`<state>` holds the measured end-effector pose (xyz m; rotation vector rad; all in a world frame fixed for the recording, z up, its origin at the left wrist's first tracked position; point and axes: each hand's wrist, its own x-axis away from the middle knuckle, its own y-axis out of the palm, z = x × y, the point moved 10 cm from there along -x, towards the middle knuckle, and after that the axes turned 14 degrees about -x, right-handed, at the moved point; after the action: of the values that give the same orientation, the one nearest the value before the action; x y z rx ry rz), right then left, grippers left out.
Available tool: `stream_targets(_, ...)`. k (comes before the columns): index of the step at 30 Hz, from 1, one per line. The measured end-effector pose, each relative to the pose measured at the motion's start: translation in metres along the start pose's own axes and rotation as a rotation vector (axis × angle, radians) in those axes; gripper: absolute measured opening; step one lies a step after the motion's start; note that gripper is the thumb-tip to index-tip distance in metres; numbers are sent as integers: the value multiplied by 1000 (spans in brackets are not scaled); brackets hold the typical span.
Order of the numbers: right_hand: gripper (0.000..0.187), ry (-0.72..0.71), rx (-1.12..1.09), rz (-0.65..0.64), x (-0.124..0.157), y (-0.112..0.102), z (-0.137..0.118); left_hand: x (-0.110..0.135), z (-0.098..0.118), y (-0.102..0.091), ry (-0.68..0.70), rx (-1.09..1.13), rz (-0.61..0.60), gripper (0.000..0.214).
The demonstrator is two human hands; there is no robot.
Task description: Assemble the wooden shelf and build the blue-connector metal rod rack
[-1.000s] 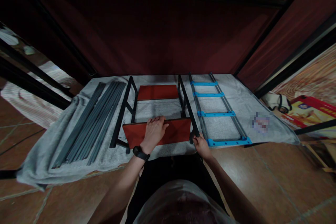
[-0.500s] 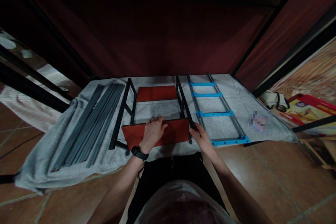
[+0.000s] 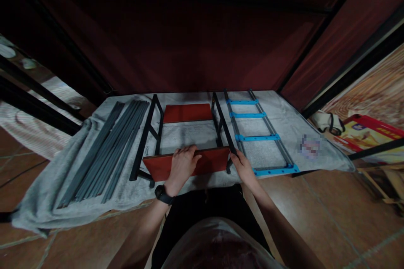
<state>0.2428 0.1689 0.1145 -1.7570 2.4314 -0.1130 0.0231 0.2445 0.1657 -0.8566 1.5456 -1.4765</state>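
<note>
My left hand (image 3: 182, 164), with a dark band on the wrist, is closed over the upper edge of a reddish-brown board (image 3: 213, 161), which stands tilted at the front of two black metal side frames. My right hand (image 3: 242, 167) grips the lower front of the right black side frame (image 3: 224, 124), by the board's right end; its fingertips are partly hidden. The left black side frame (image 3: 145, 145) stands at the board's other end. Farther back, a second reddish-brown board (image 3: 187, 113) lies between the two frames.
Grey metal tubes (image 3: 104, 151) lie bundled on the left of the cloth-covered table (image 3: 208, 133). To the right rests a grey rack with blue crosspieces (image 3: 258, 138). A dark red panel (image 3: 195, 50) rises behind the table. A red and yellow box (image 3: 369, 134) stands at far right.
The front board has tipped slightly, its upper edge a little lower and nearer me, with my left hand still on it. My right hand stays at the frame.
</note>
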Motion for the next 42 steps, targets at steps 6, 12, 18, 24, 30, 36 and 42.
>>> stream_targets(6,57,52,-29,-26,2,3,9,20,6,-3,-8,-3,20,18)
stream_targets(12,72,188,-161,21,15,-4,32,33,17,-10,20,-55,29,16)
stream_targets(18,75,194,-285,21,17,-4,36,31,25,-12,74,-86,39,19)
stream_targets(24,75,197,-285,0,13,0,36,29,45,-10,231,-68,-24,20)
stream_targets(30,78,174,-311,-29,13,5,31,24,65,-12,282,-74,-13,33)
stream_targets(36,72,181,-346,-61,14,11,21,14,93,-8,421,-70,-32,51)
stream_targets(42,77,216,-434,3,17,9,37,3,118,-4,525,-36,-103,64)
